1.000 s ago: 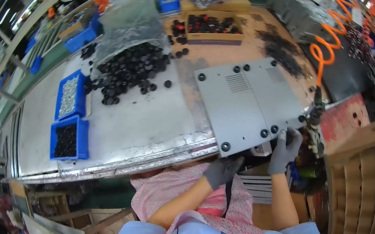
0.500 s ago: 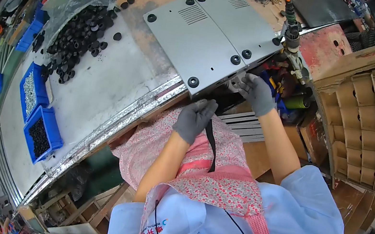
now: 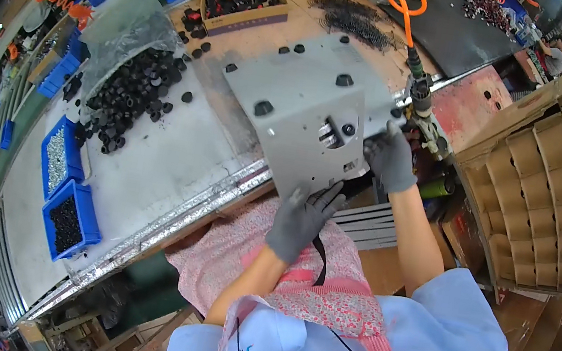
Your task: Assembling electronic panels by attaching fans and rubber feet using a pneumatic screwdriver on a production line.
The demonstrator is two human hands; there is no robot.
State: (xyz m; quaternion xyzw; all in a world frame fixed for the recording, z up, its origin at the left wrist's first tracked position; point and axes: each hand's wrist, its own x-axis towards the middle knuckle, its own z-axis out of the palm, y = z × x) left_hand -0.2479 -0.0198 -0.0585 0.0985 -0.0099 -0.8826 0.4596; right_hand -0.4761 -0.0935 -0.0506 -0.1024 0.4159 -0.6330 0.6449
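A grey metal case (image 3: 286,140) with black round feet is tipped up at the bench edge, its side wall with cutouts turned toward me. My left hand (image 3: 301,226) grips its lower edge, thumb on the near face and fingers along the rim. At the case's right side, my right hand (image 3: 393,162) holds the edge with bent fingers; its fingertips are partly hidden. Behind it lies a second grey case (image 3: 356,60), blurred and partly covered by the first. Both hands wear grey gloves.
Left on the bench are a heap of black rubber feet (image 3: 130,91), a blue bin of silver screws (image 3: 56,160) and a blue bin of small black parts (image 3: 66,225). An air screwdriver (image 3: 420,95) hangs by an orange coil at right, near a divided cardboard box (image 3: 547,193).
The nearer case has tipped up, so its side wall now shows. My left hand has moved slightly right and down onto its lower edge; my right hand has shifted down a little.
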